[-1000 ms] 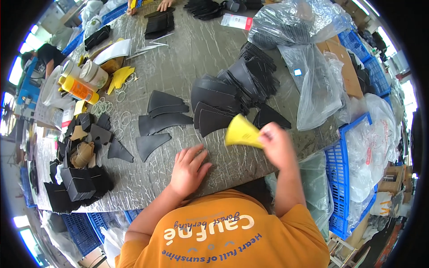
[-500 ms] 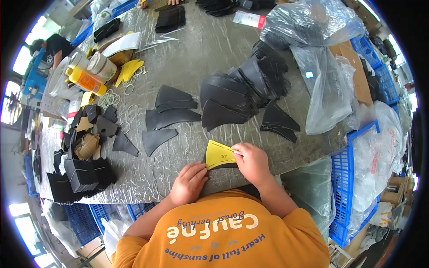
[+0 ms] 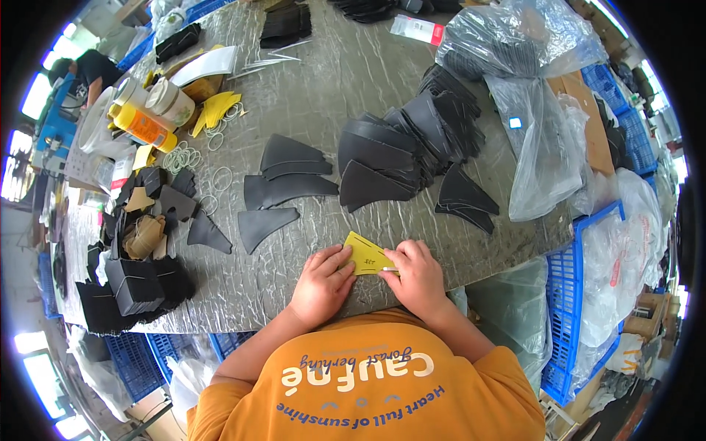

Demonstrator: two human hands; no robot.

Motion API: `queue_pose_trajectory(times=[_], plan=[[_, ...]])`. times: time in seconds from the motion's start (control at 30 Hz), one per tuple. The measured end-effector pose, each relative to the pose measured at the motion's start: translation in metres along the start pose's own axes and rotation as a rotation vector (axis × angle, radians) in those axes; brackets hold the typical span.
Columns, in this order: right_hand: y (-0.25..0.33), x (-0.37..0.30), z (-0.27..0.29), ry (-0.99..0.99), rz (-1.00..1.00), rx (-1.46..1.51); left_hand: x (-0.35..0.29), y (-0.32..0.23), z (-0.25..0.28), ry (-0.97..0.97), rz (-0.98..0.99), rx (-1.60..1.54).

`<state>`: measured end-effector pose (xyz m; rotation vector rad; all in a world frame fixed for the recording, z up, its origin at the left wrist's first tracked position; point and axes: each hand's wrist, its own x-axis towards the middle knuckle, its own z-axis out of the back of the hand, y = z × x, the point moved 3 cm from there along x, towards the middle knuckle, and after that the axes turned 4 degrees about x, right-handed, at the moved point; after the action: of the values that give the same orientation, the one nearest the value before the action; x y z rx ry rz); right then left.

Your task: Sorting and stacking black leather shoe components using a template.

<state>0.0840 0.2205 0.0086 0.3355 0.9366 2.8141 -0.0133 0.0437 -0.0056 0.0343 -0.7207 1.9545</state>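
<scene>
A yellow curved-sided template (image 3: pixel 368 256) with dark slits lies at the near edge of the table, between my hands. My left hand (image 3: pixel 322 288) has its fingers bent together along the template's left edge, gripping it. My right hand (image 3: pixel 418 276) is closed at the template's right side, its fingers pinching a thin white pen-like stick (image 3: pixel 389 270), mostly hidden. The black piece under the template is covered now. Beyond my hands lie loose black curved pieces (image 3: pixel 269 226), with overlapping stacks (image 3: pixel 375 184) farther right.
Left stand a yellow bottle (image 3: pixel 140 126), a white jar (image 3: pixel 169 105), rubber bands (image 3: pixel 181 159) and a tied black bundle (image 3: pixel 134 285). Clear plastic bags (image 3: pixel 540 162) cover the right side. A blue crate (image 3: pixel 562 323) stands below the right edge. A person (image 3: pixel 95 73) is far left.
The template has turned, and the black edge below it no longer shows. My left hand has moved up and right onto it; my right hand has dropped lower. Hands at the far edge have left view.
</scene>
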Motion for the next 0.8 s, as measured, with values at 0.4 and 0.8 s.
queue_pose_trajectory(times=[0.4,0.8], plan=[[0.009,0.024,0.027,-0.120,0.110,0.278,0.002,-0.002,0.013,0.093,0.113,0.160],[0.023,0.019,-0.019,0.148,0.106,0.651,0.000,0.001,0.012,0.135,0.153,0.108]])
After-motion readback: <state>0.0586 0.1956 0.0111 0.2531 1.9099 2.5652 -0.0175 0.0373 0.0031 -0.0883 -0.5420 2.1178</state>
